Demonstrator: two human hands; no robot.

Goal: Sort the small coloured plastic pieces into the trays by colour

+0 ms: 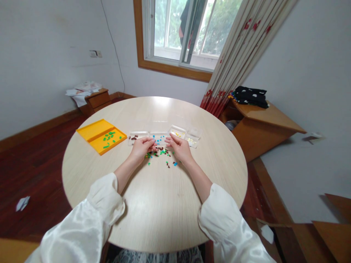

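My left hand (143,149) hovers at the left of a loose pile of small brown, green and blue plastic pieces (163,151), its thumb and fingertips pressed together. Facing it across the pile is my right hand (180,149), with fingers bent toward the thumb. Whatever either hand pinches is too small to make out. Just beyond the left fingers sits a clear box (139,132) with brown pieces. Blue pieces (158,139) lie in a clear tray between the hands. Behind the right hand is a clear box (175,128) with yellow pieces.
An open yellow box (91,130) with green pieces (109,137) lies at the left of the round table (156,204). Another clear box (196,143) with pale pieces is at the right. A wooden cabinet (263,128) stands beyond the table's right edge.
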